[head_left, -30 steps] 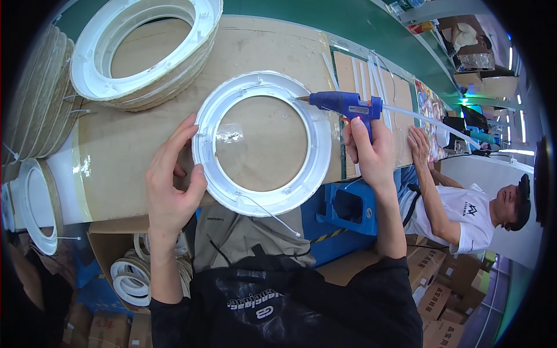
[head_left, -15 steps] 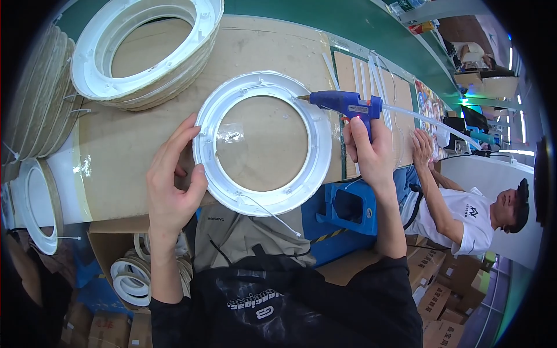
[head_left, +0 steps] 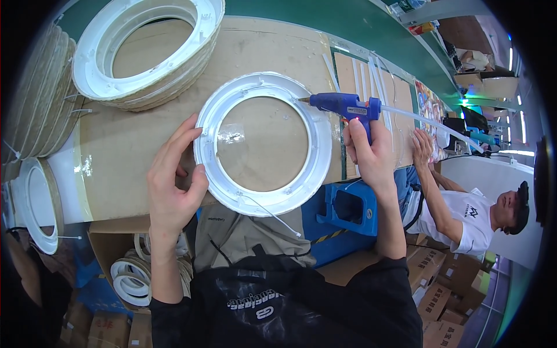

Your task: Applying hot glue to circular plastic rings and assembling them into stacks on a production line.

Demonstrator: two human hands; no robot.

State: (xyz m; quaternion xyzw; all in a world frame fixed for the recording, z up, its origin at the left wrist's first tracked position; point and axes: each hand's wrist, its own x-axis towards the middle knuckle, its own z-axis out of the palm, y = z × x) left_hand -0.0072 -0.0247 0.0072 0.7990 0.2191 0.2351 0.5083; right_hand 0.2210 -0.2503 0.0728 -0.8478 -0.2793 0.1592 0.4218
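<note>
Head view, fisheye, rim of frame black so edges are cut off. White plastic ring [head_left: 264, 142] lies flat on the brown cardboard-covered table [head_left: 116, 145], centre frame, its lower edge overhanging the table's near edge. Left hand [head_left: 171, 177] at 9 o'clock of the ring, fingers spread, fingertips and thumb touching the ring's outer rim, not closed around it. Right hand [head_left: 371, 153] at 3 o'clock of the ring, clamped on the handle of a blue glue gun [head_left: 345, 105]; nozzle points left and meets the ring's rim at about 2 o'clock. Trigger finger hidden behind the handle, can't tell if pressed. White glue stick [head_left: 432, 123] pokes out the back of the gun toward 3 o'clock. Thin glue strand [head_left: 272, 213] trails off the ring at 6 o'clock. Stack of white rings [head_left: 145, 49] at 11 o'clock, well apart from the worked ring; count unclear. More ring stacks [head_left: 35, 110] at 9 o'clock, partly cut by the rim. Open cardboard box [head_left: 110, 249] under the table at 7 o'clock holds smaller white rings [head_left: 130, 281], partly hidden by the left forearm. Blue bracket [head_left: 351, 209] below the table at 4 o'clock. Another person [head_left: 464, 214] at 3 o'clock, one hand [head_left: 422, 148] on the table edge, what it touches too small to tell.
</note>
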